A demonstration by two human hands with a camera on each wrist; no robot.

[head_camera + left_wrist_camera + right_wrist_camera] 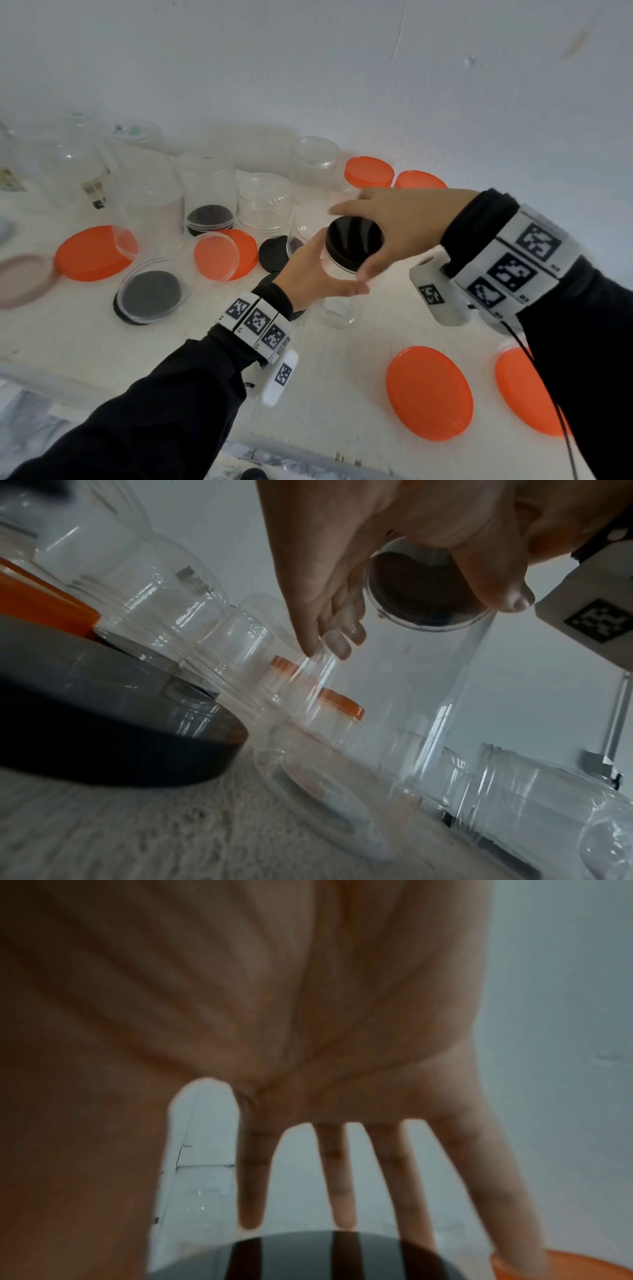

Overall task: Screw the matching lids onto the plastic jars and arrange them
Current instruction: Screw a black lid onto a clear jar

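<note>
the clear jar (pixel 337 291) sat upright on the white table (pixel 85 342), a little right of centre in the head view, with a black lid (pixel 354 236) on its mouth. the left hand (pixel 318 270) wrapped the jar body from the left side, thumb and fingers curled round the clear wall just under the lid. the right hand (pixel 394 226) came in from the right of the frame and arched over the lid, thumb at the near edge and fingers spread over the far edge; in the right wrist view the fingers (pixel 250 1177) were extended and splayed above the lid's dark top (pixel 294 1256). whether they actually gripped the rim could not be told from the frames.

in the left wrist view the right hand's thumb (pixel 503 588) lay against the lid rim, seen through the jar wall from below.

other items on the table: a cluster of open clear jars (pixel 209 185) along the upper left, against the white wall (pixel 342 68). orange lids (pixel 96 253) lay loose at mid left and centre, two more (pixel 368 171) at the back near the wall, and two large ones (pixel 430 392) at lower right. a shallow clear lid (pixel 152 291) rested over a black disc at lower left of centre. both wrists carried white marker bands (pixel 257 322) over black sleeves (pixel 137 421).
</note>
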